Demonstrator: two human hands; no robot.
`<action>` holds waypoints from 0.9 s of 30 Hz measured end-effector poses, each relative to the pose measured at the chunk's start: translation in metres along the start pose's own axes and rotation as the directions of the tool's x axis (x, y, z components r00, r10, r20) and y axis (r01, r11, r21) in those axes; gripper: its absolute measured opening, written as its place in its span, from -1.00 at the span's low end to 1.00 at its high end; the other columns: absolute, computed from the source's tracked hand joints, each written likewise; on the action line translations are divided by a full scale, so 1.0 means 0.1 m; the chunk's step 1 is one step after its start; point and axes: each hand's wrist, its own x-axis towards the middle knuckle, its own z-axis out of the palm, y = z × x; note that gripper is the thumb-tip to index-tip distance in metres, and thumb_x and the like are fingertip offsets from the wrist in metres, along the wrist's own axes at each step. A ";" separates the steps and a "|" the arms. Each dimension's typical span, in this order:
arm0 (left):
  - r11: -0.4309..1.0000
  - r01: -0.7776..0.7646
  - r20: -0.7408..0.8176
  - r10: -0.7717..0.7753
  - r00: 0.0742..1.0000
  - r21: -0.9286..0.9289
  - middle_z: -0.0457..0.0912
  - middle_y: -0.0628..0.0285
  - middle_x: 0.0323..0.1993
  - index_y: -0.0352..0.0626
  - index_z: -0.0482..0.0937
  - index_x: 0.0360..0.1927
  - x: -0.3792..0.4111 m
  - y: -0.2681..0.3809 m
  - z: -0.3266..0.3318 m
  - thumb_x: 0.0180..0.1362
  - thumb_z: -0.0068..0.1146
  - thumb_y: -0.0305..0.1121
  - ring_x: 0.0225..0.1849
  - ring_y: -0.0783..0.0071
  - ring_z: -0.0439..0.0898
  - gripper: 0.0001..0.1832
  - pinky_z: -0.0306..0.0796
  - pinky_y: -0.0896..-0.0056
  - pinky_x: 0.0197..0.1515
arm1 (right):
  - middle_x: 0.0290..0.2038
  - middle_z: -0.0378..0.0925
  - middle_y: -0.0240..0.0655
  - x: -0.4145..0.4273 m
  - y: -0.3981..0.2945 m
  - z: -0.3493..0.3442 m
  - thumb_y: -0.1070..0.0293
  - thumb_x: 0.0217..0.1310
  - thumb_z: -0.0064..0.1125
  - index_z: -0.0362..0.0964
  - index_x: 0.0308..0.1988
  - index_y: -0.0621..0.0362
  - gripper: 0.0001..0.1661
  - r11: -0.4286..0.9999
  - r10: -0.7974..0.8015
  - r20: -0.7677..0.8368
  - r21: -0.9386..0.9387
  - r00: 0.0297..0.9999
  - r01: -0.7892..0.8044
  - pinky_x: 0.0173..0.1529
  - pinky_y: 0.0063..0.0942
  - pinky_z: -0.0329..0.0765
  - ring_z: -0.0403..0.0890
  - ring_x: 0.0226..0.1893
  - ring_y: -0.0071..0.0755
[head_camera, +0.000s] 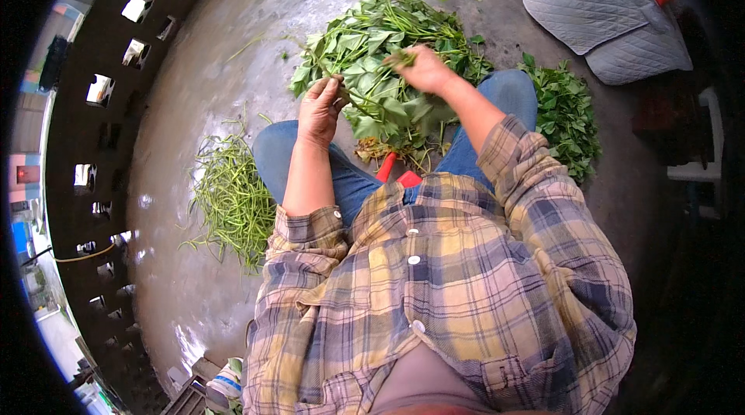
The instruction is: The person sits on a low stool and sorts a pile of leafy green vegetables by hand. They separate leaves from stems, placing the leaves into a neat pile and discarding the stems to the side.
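Between my knees and beyond them, a large heap of leafy green vines [378,25] lies on the floor. My left hand [322,104] pinches a leafy green stem [364,106] between thumb and fingers, at the heap's near left edge. Over the heap, my right hand [424,69] is closed around a small bunch of green plant pieces [401,58], blurred by motion. Left of my left knee is a pile of thin green stalks [233,197]. To the right of my right knee lies a pile of dark green leaves [564,118].
Yellowed leaves [372,148] and a red object [387,166], partly hidden, lie between my legs. Grey quilted fabric [588,2] is at the upper right. A dark wall with square openings [125,106] curves along the left. A white container with a blue stripe [224,383] stands at the lower left.
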 end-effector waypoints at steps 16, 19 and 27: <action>0.932 -0.121 0.077 0.100 0.992 0.342 0.57 0.31 -0.41 -0.28 0.55 -0.29 0.03 -0.06 0.02 0.05 0.11 -0.39 -0.40 0.63 0.48 -0.81 0.35 0.59 -0.29 | -0.29 0.50 -0.12 -0.12 -0.34 0.54 0.29 -0.07 0.15 0.40 -0.16 0.10 -0.63 0.922 -0.363 0.080 -0.111 0.928 0.370 -0.18 -0.31 0.44 0.50 -0.25 -0.06; 0.932 -0.117 0.134 0.075 0.988 0.343 0.57 0.31 -0.40 -0.29 0.54 -0.26 0.02 -0.02 0.01 0.05 0.11 -0.38 -0.40 0.62 0.48 -0.79 0.35 0.59 -0.29 | -0.31 0.51 -0.16 -0.11 -0.35 0.48 0.31 -0.11 0.17 0.39 -0.14 0.04 -0.59 0.923 -0.355 0.141 -0.106 0.924 0.371 -0.19 -0.31 0.46 0.52 -0.27 -0.07; 0.786 -0.093 0.136 0.012 0.991 0.611 0.56 0.34 -0.44 -0.35 0.54 -0.28 0.09 -0.07 -0.07 0.02 0.14 -0.44 -0.42 0.66 0.43 -0.79 0.32 0.62 -0.34 | -0.37 0.53 -0.23 -0.15 -0.69 0.16 0.14 -0.11 0.13 0.45 -0.28 -0.07 -0.70 0.720 -0.091 0.288 -0.642 0.953 0.263 -0.22 -0.23 0.46 0.54 -0.29 -0.13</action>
